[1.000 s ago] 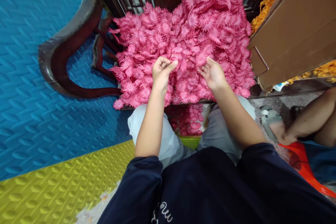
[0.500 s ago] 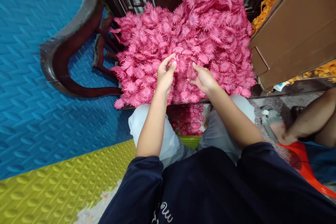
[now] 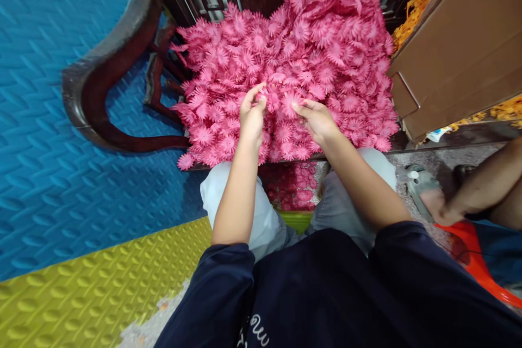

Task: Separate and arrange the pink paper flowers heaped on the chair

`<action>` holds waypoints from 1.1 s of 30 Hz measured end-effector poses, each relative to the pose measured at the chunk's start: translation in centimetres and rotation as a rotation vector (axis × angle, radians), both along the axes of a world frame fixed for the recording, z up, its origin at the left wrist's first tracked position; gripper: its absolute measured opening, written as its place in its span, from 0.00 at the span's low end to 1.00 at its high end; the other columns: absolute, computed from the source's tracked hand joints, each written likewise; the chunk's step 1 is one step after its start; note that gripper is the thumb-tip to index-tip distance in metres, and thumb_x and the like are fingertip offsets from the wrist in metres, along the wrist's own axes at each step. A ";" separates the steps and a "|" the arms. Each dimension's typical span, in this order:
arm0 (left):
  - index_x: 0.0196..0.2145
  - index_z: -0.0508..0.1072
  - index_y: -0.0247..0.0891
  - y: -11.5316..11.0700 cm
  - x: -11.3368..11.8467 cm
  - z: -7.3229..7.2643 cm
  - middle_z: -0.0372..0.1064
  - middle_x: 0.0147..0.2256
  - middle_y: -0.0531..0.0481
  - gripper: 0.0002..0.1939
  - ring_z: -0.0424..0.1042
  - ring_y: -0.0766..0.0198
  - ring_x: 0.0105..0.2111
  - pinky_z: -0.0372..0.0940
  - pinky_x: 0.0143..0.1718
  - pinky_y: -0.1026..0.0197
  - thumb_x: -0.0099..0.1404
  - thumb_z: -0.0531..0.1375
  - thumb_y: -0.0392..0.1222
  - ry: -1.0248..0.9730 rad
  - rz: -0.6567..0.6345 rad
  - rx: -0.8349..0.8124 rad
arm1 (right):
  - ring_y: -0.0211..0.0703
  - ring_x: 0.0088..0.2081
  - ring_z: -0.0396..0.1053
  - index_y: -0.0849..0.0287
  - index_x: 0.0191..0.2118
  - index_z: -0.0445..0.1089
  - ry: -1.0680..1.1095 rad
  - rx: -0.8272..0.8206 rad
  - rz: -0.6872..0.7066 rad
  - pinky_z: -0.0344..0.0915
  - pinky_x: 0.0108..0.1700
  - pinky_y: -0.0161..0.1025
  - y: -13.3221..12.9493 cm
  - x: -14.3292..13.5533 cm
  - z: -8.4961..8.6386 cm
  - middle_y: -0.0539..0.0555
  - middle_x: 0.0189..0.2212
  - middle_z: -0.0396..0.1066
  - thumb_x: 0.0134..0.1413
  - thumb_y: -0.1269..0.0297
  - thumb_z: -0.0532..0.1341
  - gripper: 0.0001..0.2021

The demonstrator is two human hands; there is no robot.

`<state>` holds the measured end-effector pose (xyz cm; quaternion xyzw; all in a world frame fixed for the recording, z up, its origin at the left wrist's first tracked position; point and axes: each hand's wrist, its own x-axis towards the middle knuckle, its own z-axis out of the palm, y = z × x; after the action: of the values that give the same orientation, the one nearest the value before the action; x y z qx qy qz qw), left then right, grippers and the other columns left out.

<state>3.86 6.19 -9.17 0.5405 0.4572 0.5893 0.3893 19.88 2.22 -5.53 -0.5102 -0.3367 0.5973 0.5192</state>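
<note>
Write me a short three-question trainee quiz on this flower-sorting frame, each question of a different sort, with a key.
1. True or false: both hands, left hand and right hand, are at the pile of pink flowers.
2. Multiple choice: what stands right of the pile? A) cardboard box B) metal bucket C) glass jar
3. Fill in: the floor mat left of the wooden chair arm is ____ in colour.

Key: 1 true; 2 A; 3 blue.
</note>
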 end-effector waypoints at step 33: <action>0.40 0.74 0.42 -1.0 -0.4 2.2 0.74 0.40 0.49 0.22 0.73 0.61 0.43 0.67 0.44 0.59 0.48 0.71 0.49 -0.425 -0.083 -0.260 | 0.32 0.24 0.59 0.57 0.26 0.56 -0.005 -0.090 -0.278 0.61 0.33 0.35 1.6 -0.4 0.8 0.46 0.23 0.58 0.56 0.67 0.54 0.09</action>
<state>3.44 5.14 -7.00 0.3681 0.4144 0.6095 0.5668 19.50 3.80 -4.72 -0.5760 -0.2370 0.5329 0.5728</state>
